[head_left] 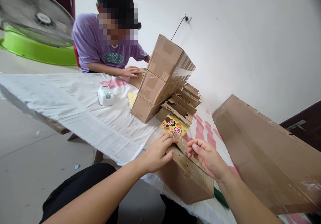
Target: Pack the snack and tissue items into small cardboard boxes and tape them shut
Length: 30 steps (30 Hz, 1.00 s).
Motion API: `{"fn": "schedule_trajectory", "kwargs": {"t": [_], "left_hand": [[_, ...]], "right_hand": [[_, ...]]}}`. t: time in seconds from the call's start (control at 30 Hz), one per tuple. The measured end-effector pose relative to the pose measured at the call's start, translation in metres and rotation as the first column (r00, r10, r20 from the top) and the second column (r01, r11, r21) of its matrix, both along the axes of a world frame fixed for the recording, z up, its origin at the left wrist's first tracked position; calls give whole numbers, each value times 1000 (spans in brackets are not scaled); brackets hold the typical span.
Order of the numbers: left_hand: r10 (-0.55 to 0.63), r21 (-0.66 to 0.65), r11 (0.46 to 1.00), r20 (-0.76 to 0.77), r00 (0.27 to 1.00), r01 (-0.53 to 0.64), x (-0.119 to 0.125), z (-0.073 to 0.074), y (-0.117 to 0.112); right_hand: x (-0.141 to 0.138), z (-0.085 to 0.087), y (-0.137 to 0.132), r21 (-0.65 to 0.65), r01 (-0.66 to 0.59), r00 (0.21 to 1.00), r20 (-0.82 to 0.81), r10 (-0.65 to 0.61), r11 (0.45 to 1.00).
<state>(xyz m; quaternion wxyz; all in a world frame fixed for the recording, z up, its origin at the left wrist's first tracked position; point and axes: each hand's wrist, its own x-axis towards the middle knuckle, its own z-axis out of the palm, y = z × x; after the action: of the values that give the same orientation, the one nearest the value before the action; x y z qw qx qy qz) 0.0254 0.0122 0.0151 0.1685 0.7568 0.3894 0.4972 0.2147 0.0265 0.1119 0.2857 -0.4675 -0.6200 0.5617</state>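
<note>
A brown cardboard box (185,180) lies at the table's near edge, its upper flaps partly raised along a seam. My left hand (159,152) grips its left end, fingers bent over the top and thumb on the near flap. Just above the seam, my right hand (204,155) is closed with thumb and fingertips together; anything between them is too small to make out. Past my hands is a yellow printed card (174,125) with a cartoon figure. Opened cardboard boxes (179,106) with raised flaps stand behind it.
Taped boxes (152,86) form a tall stack mid-table. Across from me, a person in a purple shirt (87,40) rests a hand on another box (136,80). A white tape dispenser (105,96) sits left. A large cardboard carton (265,153) stands right; a fan (37,13) is far left.
</note>
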Motion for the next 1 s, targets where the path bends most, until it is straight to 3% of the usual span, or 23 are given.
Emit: {"fn": "schedule_trajectory", "kwargs": {"t": [0.13,0.3,0.47,0.67,1.0], "left_hand": [[13,5,1000,13,1000,-13,0,-2,1],[-4,23,1000,1,1000,4,-2,-2,1],[4,21,1000,-25,1000,-3,-3,0,1],[2,3,1000,-22,1000,-2,-2,1,1],[12,16,1000,-25,1000,-12,0,-3,3]], "right_hand": [[-5,-5,-1,-51,-6,999,-41,4,999],[3,2,8,180,21,998,57,-32,983],[30,1,25,422,32,938,300,-172,906],[50,-19,22,399,-120,831,541,-127,909],[46,-33,-2,473,-218,813,572,-110,854]]}}
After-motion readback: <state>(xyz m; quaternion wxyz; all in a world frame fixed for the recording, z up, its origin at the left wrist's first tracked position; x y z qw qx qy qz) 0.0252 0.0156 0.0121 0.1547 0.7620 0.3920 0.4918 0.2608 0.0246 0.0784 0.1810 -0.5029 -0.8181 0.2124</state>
